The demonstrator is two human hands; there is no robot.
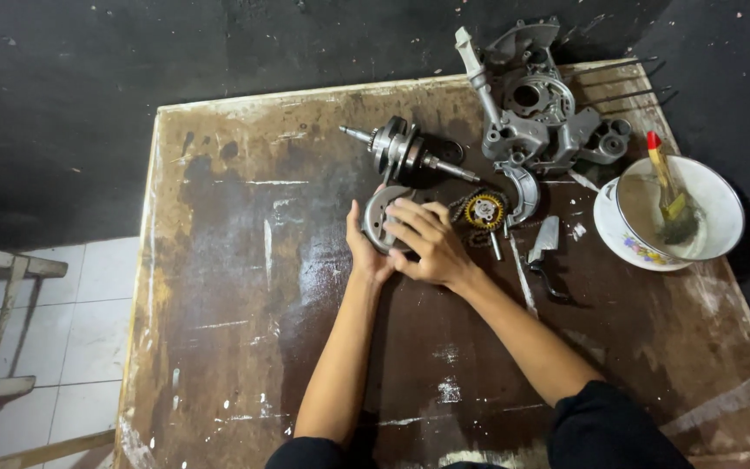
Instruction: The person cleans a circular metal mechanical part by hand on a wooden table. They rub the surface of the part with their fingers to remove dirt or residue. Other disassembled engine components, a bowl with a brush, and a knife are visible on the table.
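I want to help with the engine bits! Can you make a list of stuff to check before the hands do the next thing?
1. Both hands on the round metal part: ok, left hand under its edge, right hand over it.
2. Part sits flat on the table: cannot tell, fingers hide it.
3. Crankshaft apart from the hands: ok, it lies just behind them.
4. Sprocket with chain clear of the fingers: ok, but close to the right hand.
5. Bowl with brush out of the way: ok, far right.
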